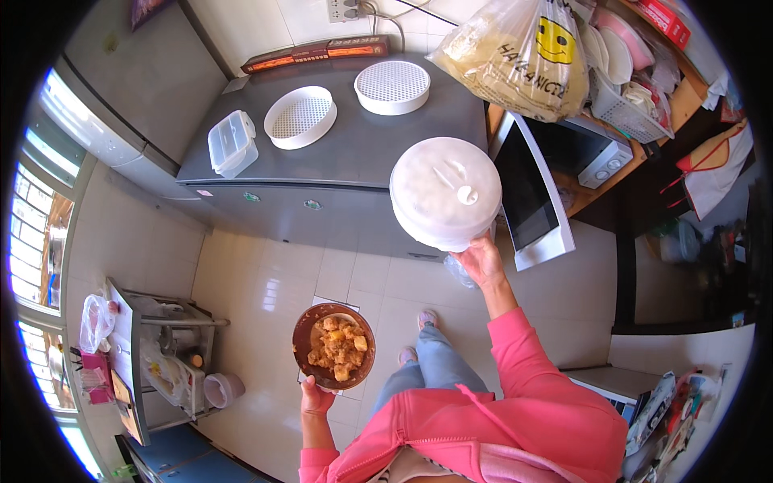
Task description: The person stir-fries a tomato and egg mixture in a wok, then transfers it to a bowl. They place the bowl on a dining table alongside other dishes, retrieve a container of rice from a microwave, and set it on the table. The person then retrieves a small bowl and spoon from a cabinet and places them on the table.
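My left hand [316, 396] grips the near rim of a brown bowl [300, 338], holding it over the floor. Chunky orange-brown food [338, 347] in sauce lies in the bowl. With my right hand [480, 261] I hold a round white lidded plastic container [447, 187] by its near edge, in front of the grey chest-like appliance and beside the microwave's open door [531, 199]. Its lid has a small round vent. Whether anything is inside it cannot be told.
Two white perforated trays [301, 118] [392, 84] and a clear lidded box [232, 143] stand on the grey appliance top [356, 151]. The microwave [604, 163] sits on a wooden shelf, below a filled plastic bag [513, 60]. A cart [211, 323] and a bucket [223, 389] stand at left.
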Demonstrator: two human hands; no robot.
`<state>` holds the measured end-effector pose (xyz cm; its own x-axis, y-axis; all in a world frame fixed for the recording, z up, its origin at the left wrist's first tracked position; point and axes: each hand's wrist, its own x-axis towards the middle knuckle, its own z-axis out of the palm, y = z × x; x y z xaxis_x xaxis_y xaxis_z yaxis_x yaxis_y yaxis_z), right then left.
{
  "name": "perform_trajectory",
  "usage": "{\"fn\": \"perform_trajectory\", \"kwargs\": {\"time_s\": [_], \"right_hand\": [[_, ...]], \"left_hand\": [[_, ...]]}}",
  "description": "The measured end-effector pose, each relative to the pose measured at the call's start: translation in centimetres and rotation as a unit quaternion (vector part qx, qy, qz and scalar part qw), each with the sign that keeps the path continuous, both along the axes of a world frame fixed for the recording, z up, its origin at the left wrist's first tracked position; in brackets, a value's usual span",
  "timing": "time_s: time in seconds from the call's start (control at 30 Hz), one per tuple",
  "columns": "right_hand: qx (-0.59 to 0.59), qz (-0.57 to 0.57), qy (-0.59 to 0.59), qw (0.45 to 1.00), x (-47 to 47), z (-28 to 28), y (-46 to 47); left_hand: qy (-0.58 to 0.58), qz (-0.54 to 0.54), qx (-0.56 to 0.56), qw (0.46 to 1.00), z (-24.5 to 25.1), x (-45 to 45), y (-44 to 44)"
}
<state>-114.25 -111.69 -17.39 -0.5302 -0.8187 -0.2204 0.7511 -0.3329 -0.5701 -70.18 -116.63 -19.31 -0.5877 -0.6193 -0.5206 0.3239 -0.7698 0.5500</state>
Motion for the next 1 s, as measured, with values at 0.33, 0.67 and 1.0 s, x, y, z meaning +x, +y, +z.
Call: {"fn": "perform_trajectory", "kwargs": {"time_s": [0.33,0.67,1.0], "right_hand": [[-0.005,0.001,0.019,1.000,-3.5,-0.9,-3.2],[0.072,0.009,0.104,0.992,-4.2,0.0,-2.6],[0.234,-0.002,0.213,0.949,-3.9,0.9,-6.1]], "left_hand": [[0.048,0.020,-0.067,0.996,-0.8,-9.1,-6.3],[0.063,-0.044,-0.065,0.995,-0.5,-14.5,-12.7],[0.013,-0.052,-0.022,0.998,-0.9,-10.7,-6.4]]}}
